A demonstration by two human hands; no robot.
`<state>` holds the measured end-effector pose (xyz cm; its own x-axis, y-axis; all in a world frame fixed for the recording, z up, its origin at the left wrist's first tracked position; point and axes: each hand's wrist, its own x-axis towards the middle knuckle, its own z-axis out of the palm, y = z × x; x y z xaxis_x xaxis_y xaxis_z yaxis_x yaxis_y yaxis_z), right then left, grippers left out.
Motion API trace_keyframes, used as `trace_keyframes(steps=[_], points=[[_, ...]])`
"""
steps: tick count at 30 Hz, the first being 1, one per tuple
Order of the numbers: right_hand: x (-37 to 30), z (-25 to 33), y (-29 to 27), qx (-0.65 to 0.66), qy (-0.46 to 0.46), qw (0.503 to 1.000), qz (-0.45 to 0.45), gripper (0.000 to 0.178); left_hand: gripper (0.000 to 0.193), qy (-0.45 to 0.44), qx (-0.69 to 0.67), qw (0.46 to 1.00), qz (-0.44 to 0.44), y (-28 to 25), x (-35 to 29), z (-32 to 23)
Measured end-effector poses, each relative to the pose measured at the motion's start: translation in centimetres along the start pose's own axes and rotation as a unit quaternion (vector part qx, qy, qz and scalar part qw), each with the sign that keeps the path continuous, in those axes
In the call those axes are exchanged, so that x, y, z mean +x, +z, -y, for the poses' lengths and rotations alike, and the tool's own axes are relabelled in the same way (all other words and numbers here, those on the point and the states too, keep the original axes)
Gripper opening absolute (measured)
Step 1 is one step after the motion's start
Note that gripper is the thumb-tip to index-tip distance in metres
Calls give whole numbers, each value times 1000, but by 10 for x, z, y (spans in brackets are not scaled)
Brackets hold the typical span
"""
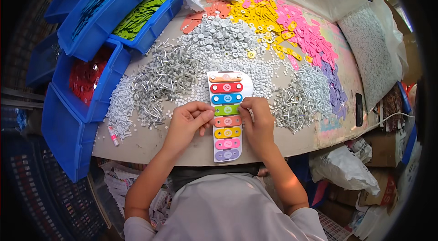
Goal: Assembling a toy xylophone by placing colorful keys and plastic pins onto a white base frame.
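A toy xylophone (227, 121) with a white base and a column of coloured bars lies before me, its lower end near the table's front edge. The upper bars, orange, red and blue, have white caps at their ends; the lower ones show bare holes. At the left end of the green bar (226, 110), my left hand (194, 119) is closed, thumb against forefinger. My right hand (256, 117) pinches at the bar's other end, fingers curled down. Whatever is between the fingers of either hand is too small or hidden to make out.
Heaps of metal pins (166, 70), white caps (223, 36) and screws (299, 104) cover the table's middle. Yellow (255, 13), pink (303, 31) and purple bars (335, 88) lie beyond. Blue bins (102, 17) stand left, a clear bag (367, 49) and phone (359, 109) right.
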<state>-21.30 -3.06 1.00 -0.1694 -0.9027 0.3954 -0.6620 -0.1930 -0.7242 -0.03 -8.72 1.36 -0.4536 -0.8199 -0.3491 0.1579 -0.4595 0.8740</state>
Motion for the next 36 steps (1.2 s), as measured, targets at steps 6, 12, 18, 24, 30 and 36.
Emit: trace_keyframes(steps=[6, 12, 18, 24, 30, 36], points=[[-1, -2, -3, -65, -66, 996, 20, 15, 14, -20, -6, 1000, 11, 1, 15, 3], [-2, 2, -4, -21, 8, 999, 23, 13, 36, 12, 135, 991, 10, 0, 20, 2], [2, -9, -6, 256, 366, 887, 113, 25, 63, -24, 212, 977, 31, -5, 34, 6], [13, -9, -15, 296, 448, 828, 158, 30, 53, -101, 72, 990, 62, 7, 35, -8], [12, -16, -4, 310, 402, 839, 194, 32, 34, -79, 49, 992, 89, -6, 40, 7], [12, -9, -4, 299, 388, 855, 169, 29, 32, -57, 162, 983, 64, -7, 40, 10]])
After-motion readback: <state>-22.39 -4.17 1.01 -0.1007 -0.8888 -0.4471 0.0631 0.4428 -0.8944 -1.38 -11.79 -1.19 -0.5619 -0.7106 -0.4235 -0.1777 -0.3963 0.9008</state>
